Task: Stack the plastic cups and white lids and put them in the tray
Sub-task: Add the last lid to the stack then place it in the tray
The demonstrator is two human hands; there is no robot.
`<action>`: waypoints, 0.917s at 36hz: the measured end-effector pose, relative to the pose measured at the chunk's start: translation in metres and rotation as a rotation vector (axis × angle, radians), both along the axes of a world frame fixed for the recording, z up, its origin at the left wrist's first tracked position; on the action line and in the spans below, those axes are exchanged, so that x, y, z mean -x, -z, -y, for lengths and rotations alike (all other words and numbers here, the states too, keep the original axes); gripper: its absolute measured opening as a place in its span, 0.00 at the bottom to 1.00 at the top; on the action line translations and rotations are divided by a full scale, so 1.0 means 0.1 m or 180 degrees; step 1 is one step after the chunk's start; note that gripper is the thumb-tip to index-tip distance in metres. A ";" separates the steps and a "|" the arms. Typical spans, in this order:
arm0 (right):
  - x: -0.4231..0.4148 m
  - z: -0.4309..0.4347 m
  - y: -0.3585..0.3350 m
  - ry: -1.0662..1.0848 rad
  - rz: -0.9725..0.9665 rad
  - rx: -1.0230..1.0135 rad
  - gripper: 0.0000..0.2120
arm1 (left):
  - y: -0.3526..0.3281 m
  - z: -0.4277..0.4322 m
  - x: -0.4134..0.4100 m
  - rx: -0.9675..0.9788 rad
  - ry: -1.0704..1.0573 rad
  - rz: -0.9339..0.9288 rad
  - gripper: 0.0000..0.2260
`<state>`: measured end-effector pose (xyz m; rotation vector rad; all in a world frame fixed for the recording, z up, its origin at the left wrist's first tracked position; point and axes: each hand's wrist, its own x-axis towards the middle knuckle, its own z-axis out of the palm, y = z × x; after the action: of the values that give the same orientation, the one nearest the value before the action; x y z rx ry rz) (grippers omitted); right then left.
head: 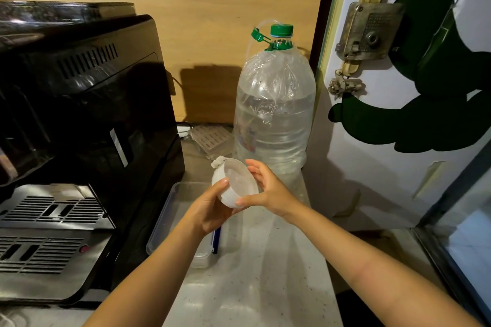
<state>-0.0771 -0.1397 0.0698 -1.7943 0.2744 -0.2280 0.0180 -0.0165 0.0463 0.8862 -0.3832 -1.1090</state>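
Note:
Both hands hold a stack of white lids above the counter, tilted so the hollow underside faces me. My left hand cups the stack from below and the left, thumb on its ribbed rim. My right hand grips the right side with fingers on the rim. Just below and left lies a clear plastic tray, partly hidden by my left arm. No plastic cups are visible.
A black coffee machine with a metal drip grille fills the left. A large water bottle with a green cap stands behind the lids. A white door with a lock is at right. A pale counter lies below.

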 end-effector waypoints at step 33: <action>-0.55 -0.01 -0.13 -0.0654 -0.0678 -0.0019 0.41 | -0.05 -0.21 -0.36 -0.1142 -0.0457 0.1885 0.31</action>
<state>-0.0218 -0.1389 0.0826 -1.8280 0.2385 0.1102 0.0541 0.0042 0.0510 1.5438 -0.6044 -0.7756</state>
